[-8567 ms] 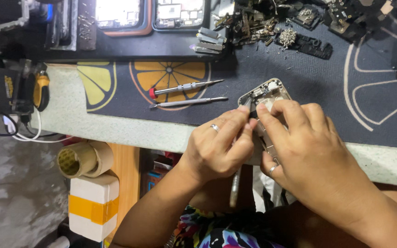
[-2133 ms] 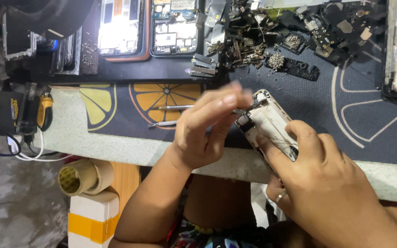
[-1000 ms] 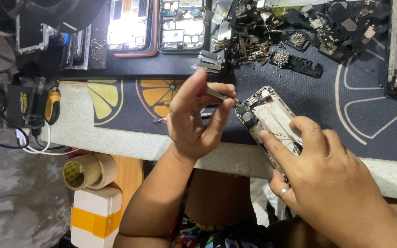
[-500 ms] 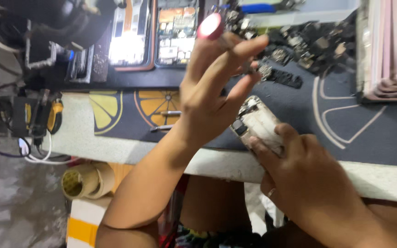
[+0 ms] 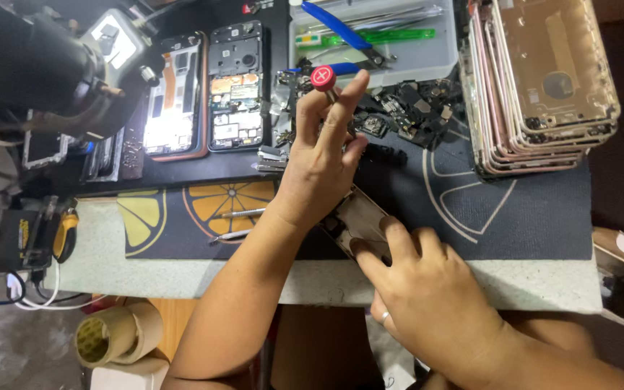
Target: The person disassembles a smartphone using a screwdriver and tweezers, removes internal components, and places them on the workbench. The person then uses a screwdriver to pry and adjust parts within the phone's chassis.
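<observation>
The left hand [image 5: 319, 162] is raised above the dark work mat [image 5: 514, 217], palm turned toward the camera's left, wrist bent back. Its index finger stretches upward and its thumb rises alongside, the two pinching near their tips; the other fingers curl loosely behind. The left forearm runs down from it to the near edge of the mat and beyond, bare to the elbow.

The right hand [image 5: 427, 296] lies low at the mat's near edge, back up, knuckles toward the camera. Its index and middle fingers reach forward onto the mat, pressing down, with the thumb tucked on the left. A ring sits on one finger. The right forearm leaves toward the lower right.
</observation>
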